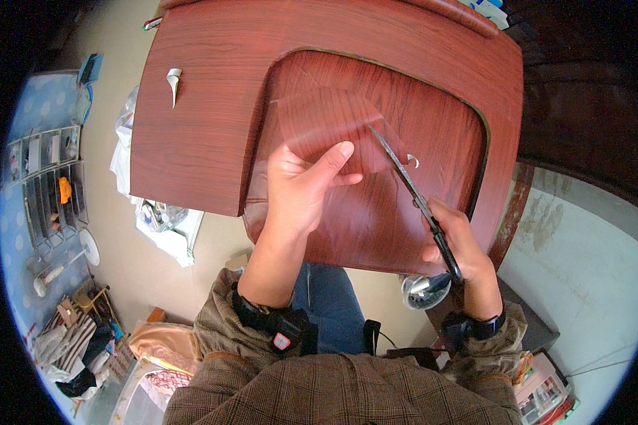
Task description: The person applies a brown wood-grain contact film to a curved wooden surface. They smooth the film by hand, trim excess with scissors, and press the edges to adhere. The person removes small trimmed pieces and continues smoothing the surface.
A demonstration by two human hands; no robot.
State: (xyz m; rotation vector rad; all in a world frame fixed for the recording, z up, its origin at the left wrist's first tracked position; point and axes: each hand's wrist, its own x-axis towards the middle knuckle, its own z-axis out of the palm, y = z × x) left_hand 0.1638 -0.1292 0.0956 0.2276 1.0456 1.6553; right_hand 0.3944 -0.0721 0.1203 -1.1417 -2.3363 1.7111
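My left hand (311, 180) pinches a thin, flexible sheet (329, 122) between thumb and fingers, above the desk's lower panel. Red-brown wood grain shows on it; I cannot tell whether that is printed or seen through clear film. My right hand (457, 239) grips scissors (404, 172) with black handles. Their blades point up and left, with the tip at the sheet's right part; the blades look nearly together. Close to the blades, a small white curl (413, 161) hangs near the sheet's right corner. Another curled white strip (174, 85) lies on the desk's left side.
The wood-grain desk (191, 154) has a raised top around a lower panel (361, 228). A clear bin (426, 291) stands under its right front edge. Plastic bags (162, 215) lie on the floor to the left, and a rack (53, 186) stands farther left.
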